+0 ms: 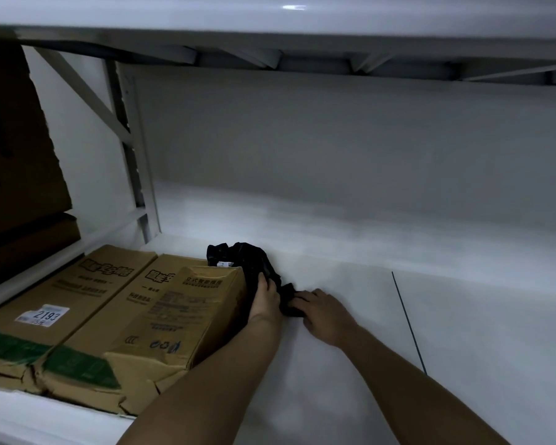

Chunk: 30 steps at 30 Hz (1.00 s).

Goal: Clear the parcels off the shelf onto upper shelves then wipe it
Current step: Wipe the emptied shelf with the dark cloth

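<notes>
While both hands [265,297] [323,311] grip black parcel [251,261] beside boxes [161,316], shelf [398,252] bare rightward

Between the hands lies a black parcel [251,268]. Left of the hands, the boxes [116,316] are brown cardboard with dark print, green tape [77,364] and a white label [42,315]. The shelf [398,284] is white.

The white shelf [398,316] carries three cardboard boxes [87,319] at left, a black parcel [247,261] beside them.
</notes>
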Tool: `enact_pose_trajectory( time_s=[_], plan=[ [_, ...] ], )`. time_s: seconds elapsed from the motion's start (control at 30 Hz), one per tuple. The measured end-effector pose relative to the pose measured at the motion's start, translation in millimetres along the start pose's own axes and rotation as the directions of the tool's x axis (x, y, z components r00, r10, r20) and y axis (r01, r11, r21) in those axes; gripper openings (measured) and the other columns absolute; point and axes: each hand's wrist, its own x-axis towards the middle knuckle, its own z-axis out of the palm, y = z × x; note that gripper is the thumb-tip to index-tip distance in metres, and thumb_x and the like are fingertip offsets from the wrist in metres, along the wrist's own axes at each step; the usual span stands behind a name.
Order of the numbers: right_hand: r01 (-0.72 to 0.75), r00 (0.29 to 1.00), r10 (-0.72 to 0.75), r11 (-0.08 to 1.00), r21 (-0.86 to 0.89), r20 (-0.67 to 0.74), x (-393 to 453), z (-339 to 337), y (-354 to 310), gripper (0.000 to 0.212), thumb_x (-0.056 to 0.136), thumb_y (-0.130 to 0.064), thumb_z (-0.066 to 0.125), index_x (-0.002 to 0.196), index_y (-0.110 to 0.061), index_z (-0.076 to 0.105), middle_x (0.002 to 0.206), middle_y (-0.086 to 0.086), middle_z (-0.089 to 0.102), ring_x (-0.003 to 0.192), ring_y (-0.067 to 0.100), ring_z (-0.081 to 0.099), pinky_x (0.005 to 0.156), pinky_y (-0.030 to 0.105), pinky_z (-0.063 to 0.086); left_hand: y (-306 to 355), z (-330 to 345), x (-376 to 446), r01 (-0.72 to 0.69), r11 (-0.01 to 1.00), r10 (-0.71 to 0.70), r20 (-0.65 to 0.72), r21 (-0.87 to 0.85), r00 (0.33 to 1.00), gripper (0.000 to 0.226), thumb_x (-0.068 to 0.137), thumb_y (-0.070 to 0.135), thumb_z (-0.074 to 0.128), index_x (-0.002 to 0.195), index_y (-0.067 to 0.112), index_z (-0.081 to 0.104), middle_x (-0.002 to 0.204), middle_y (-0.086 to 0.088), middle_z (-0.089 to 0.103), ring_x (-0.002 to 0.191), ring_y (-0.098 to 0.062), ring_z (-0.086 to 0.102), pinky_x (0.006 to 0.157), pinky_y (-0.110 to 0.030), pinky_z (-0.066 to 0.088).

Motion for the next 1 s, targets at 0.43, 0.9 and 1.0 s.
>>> enact_pose_trajectory(
  time_s=[0.43,0.9,1.0],
  plan=[
    [-0.035,0.999,0.026,0.980,-0.195,-0.046,-6.1,9.5,-20.2,0.042,0.066,-0.018,0.070,0.105,-0.033,0.072,0.103,-0.002,0.070,0.073,0.021,0.064,0.054,0.027,0.049,2.1,2.4,0.6,0.024,0.999,-0.022,-0.058,0.033,0.998,0.062,0.099,0.044,0.041,0.151,0.016,0.022,0.158,-0.009,0.016,0.145,-0.037,-0.002,0.112,-0.059,-0.006],
    [-0.204,0.971,0.183,0.970,-0.134,-0.152,-3.6,11.1,-39.4,0.039,0.089,-0.010,0.054,0.128,-0.011,0.058,0.127,0.013,0.059,0.095,0.037,0.055,0.071,0.036,0.048,10.5,-5.3,-25.3,0.007,1.000,-0.010,-0.177,-0.014,0.984,0.062,0.101,0.042,0.032,0.152,0.011,0.014,0.158,-0.016,0.010,0.145,-0.038,0.002,0.113,-0.057,-0.007],
    [0.061,0.983,-0.084,0.988,-0.145,-0.162,-15.3,19.0,-29.7,0.034,0.075,-0.012,0.068,0.107,-0.024,0.070,0.111,0.000,0.069,0.070,0.026,0.058,0.055,0.028,0.050,11.3,-0.4,-26.9,0.041,0.999,-0.041,-0.146,0.002,0.988,0.063,0.101,0.043,0.034,0.152,0.011,0.014,0.159,-0.015,0.009,0.145,-0.038,-0.001,0.111,-0.059,-0.008]
  ],
)
